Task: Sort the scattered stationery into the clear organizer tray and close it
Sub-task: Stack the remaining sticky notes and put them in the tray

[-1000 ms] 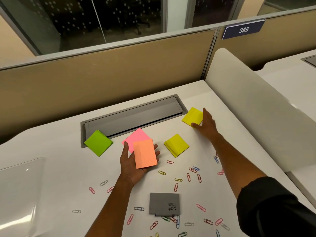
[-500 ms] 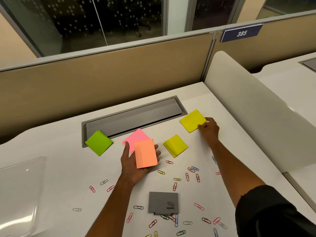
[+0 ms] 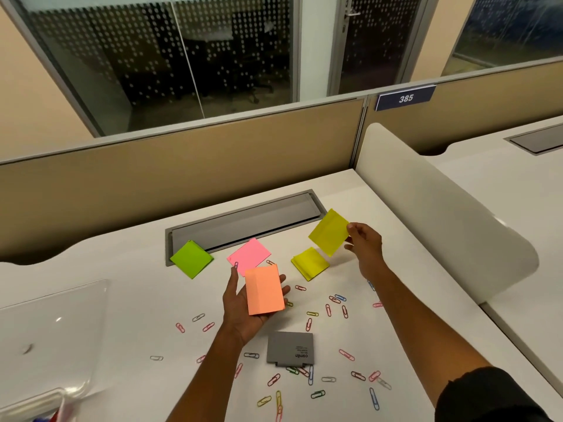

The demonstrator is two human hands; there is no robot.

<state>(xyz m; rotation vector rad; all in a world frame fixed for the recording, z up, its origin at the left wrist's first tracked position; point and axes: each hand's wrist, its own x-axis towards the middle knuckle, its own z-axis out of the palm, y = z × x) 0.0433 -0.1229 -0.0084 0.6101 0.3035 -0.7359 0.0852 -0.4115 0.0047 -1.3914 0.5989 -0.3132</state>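
**Two note pads held above a table strewn with paper clips**

From the head camera, the left hand [image 3: 243, 303] lies palm up over the white table [image 3: 128, 303], and an orange note pad [image 3: 263, 290] rests on it; the thumb stands along the pad's left edge and the fingers [image 3: 285, 289] curl up at its right edge, holding it. The right hand [image 3: 364, 246] pinches a yellow note pad [image 3: 329, 232] by its right corner, thumb and fingers closed on the paper, and the pad is tilted and lifted off the table.

Taking the grey cable hatch [image 3: 243, 222] set into the table as the landmark: a green note pad [image 3: 191, 259] lies at its left front corner, overlapping the frame. A pink note pad [image 3: 249, 255] lies just in front of the hatch's middle, just beyond the orange pad. A second yellow pad [image 3: 310, 263] lies in front of the hatch's right end, below the lifted pad. Coloured paper clips [image 3: 307, 324] are scattered well in front of the hatch, around a grey card [image 3: 290, 348] printed with small text. The clear organizer tray [image 3: 51, 339] sits far to the left front of the hatch, at the picture's edge, with its transparent lid open.
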